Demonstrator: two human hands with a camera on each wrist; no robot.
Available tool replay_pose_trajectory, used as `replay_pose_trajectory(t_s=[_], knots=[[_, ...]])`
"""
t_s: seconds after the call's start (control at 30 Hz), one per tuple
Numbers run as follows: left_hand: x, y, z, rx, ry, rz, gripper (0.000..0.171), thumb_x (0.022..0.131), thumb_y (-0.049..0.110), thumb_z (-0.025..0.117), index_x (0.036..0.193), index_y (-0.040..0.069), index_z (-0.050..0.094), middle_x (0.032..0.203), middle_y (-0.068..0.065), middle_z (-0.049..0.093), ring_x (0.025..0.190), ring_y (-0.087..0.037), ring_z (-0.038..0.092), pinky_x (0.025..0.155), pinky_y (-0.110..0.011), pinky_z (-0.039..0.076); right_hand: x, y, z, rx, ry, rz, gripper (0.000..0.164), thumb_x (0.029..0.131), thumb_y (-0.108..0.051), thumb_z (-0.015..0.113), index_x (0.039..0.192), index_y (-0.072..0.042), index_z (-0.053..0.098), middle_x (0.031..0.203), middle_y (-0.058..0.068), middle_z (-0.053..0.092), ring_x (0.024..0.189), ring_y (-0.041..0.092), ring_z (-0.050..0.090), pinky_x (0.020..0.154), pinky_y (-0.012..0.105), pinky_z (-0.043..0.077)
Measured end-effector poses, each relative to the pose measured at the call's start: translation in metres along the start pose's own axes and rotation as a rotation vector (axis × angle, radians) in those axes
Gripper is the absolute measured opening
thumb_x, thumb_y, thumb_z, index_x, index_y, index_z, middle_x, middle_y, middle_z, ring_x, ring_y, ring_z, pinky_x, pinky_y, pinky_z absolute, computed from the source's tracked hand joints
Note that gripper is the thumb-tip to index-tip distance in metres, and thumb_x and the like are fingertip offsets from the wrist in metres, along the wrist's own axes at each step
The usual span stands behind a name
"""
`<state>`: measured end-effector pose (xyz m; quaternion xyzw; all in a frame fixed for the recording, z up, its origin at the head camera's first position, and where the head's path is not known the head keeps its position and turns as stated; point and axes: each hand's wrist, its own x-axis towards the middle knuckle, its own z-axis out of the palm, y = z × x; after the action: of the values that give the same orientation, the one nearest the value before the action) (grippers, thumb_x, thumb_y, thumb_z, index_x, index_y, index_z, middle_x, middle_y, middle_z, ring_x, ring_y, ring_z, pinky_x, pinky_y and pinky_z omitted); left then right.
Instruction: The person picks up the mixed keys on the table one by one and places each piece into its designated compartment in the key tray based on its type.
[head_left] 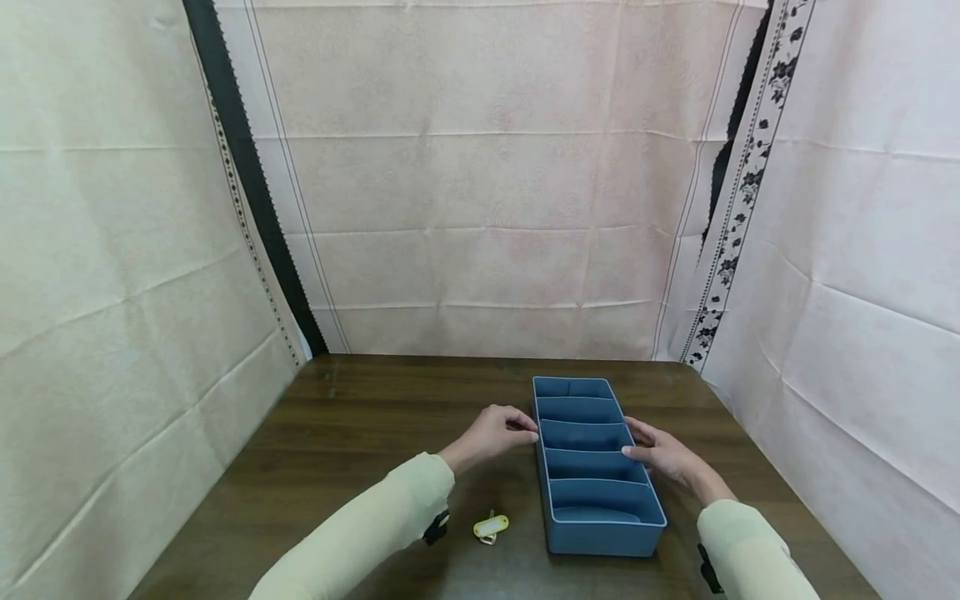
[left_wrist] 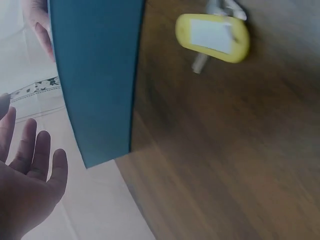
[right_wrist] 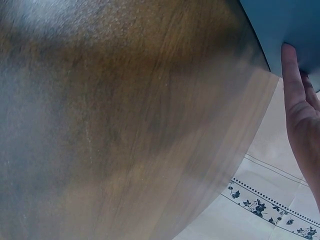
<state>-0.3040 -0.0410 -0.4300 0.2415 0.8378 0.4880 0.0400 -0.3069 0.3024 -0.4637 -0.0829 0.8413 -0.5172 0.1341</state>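
Observation:
A long blue divided organizer box (head_left: 603,538) stands on the dark wooden table, with several compartments in a row. At its left long side, my left hand (head_left: 501,432) is by the rim; in the left wrist view its fingers (left_wrist: 41,150) are loosely bent and hold nothing. On the opposite side my right hand (head_left: 663,454) touches the box, its thumb over the rim. From the right wrist view, straight fingers (right_wrist: 292,75) lie against the outer wall. A yellow key tag (head_left: 491,526) with a white label and metal pieces lies left of the box.
The wooden table (head_left: 360,450) extends left and right of the box. Pale creased cloth (head_left: 480,183) hangs behind it, with more cloth at both sides. A floral border (head_left: 738,225) runs down the right cloth.

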Motion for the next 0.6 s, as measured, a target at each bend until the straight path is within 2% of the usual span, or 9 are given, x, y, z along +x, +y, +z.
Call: replay_pose_trajectory(t_s=[0.17,0.3,0.47,0.6], knots=[[-0.012,-0.012,-0.007,0.039,-0.021,-0.013,0.012,0.092,0.022,0.073,0.102,0.015,0.076,0.099,0.007,0.067,0.091,-0.016,0.059,0.08,-0.033,0.051,0.001,0.001,0.0,0.001,0.004,0.006,0.072,0.101,-0.022,0.058,0.157,-0.002,0.017,0.155,0.032,0.023,0.135,0.054,0.033,0.098,0.064,0.04],[-0.025,-0.022,-0.013,0.055,-0.037,-0.029,0.008,0.091,0.023,0.074,0.099,0.021,0.075,0.098,0.008,0.067,0.09,-0.016,0.058,0.08,-0.033,0.051,0.0,-0.001,0.001,0.001,0.009,0.012,0.072,0.101,-0.022,0.059,0.157,-0.003,0.017,0.155,0.031,0.024,0.135,0.054,0.034,0.098,0.064,0.04],[-0.041,-0.032,-0.022,0.067,-0.055,-0.027,0.007,0.091,0.022,0.074,0.098,0.021,0.075,0.098,0.008,0.066,0.09,-0.015,0.058,0.079,-0.034,0.051,-0.002,-0.002,0.001,-0.004,0.0,0.001,0.073,0.101,-0.023,0.058,0.157,-0.001,0.017,0.155,0.033,0.023,0.135,0.055,0.033,0.097,0.065,0.04],[-0.052,-0.038,-0.026,0.075,-0.073,-0.029,0.01,0.09,0.021,0.075,0.099,0.017,0.075,0.097,0.007,0.066,0.089,-0.015,0.058,0.078,-0.032,0.051,-0.002,-0.002,0.002,0.0,0.011,0.011,0.079,0.098,-0.03,0.063,0.157,-0.002,0.018,0.154,0.032,0.026,0.135,0.054,0.034,0.097,0.065,0.04]])
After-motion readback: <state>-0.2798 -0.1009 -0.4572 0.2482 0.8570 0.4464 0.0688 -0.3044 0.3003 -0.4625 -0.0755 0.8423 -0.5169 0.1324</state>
